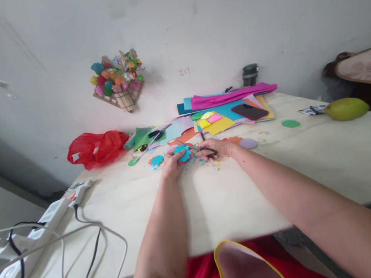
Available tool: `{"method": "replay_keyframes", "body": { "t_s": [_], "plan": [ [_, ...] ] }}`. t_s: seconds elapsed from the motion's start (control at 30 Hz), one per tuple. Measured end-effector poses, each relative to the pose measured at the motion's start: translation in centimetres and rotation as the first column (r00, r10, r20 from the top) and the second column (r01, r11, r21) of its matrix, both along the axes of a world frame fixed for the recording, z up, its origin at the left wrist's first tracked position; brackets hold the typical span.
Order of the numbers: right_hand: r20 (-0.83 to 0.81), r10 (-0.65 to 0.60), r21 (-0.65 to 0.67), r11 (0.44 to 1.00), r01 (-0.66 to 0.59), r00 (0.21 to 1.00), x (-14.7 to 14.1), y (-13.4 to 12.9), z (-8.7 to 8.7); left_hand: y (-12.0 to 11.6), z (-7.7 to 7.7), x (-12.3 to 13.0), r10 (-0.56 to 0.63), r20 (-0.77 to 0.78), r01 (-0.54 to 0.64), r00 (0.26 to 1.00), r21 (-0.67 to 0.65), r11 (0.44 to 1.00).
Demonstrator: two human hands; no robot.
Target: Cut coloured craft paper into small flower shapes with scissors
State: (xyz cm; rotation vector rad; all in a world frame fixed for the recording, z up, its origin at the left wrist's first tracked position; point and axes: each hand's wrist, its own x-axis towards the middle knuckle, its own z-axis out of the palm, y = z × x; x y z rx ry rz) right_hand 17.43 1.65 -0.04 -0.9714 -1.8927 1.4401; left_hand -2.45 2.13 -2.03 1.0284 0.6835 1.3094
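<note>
Pinched in my left hand (171,164) is a blue paper flower (184,154) with a scalloped edge. My right hand (216,147) grips a pair of scissors (212,151) by dark handles, and the blades point left toward the flower's edge. Whether the blades touch the paper is too small to tell. Left of my left hand lies another blue paper flower (156,161) on orange paper. A lilac paper circle (248,143) rests to the right of my right hand. Small paper scraps (215,166) are scattered under and in front of the scissors.
Coloured paper sheets (221,126) and a phone (249,111) lie behind my hands. A red plastic bag (96,149) sits at the back left. Power strips with loose cables (48,223) run along the left edge. A green-yellow fruit (347,109) and green circle (290,123) are right.
</note>
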Motion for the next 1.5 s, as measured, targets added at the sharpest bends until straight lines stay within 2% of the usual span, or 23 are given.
{"method": "replay_keyframes", "body": {
  "t_s": [0.23, 0.87, 1.2, 1.5],
  "plan": [
    [-0.028, 0.004, -0.01, 1.0, -0.005, 1.0, -0.1, -0.4, 0.4, 0.0, 0.0, 0.0, 0.003, -0.005, -0.003, 1.0, -0.015, 1.0],
    [-0.01, 0.016, 0.007, 1.0, -0.016, 1.0, -0.1, 0.1, 0.0, -0.1, 0.2, 0.0, 0.015, -0.001, -0.015, 1.0, -0.025, 1.0],
    [-0.076, -0.001, -0.102, 0.995, -0.007, 0.997, -0.3, 0.6, -0.3, 0.0, 0.1, 0.0, 0.019, -0.011, -0.019, 1.0, -0.032, 0.999],
    [-0.088, 0.002, -0.127, 0.992, -0.013, 0.996, -0.3, 0.5, -0.2, 0.1, 0.1, 0.0, 0.025, 0.002, -0.025, 1.0, -0.032, 0.999]
  ]
}}
